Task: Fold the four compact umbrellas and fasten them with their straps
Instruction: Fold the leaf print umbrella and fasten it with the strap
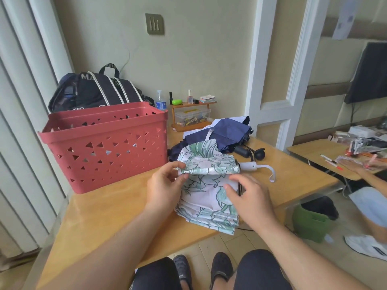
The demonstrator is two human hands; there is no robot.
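On the wooden table (117, 208), beside the red basket (104, 143), the floral umbrella (207, 197) lies unfastened; left hand (165, 185) pinches a canopy fold, right hand (249, 195) rests relaxed on the fabric.

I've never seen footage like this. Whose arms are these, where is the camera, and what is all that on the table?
There is no machine here: a person wears a wide-angle camera on the head, so you look down along their own arms. On the wooden table lies a white umbrella with green flowers, collapsed but not yet rolled. The left hand pinches a fold of its cloth; the right hand rests on the cloth with loosely bent fingers. Its white handle points right. Behind it lies a navy umbrella, also loose. To the left stands a red basket, and behind that a dark backpack.
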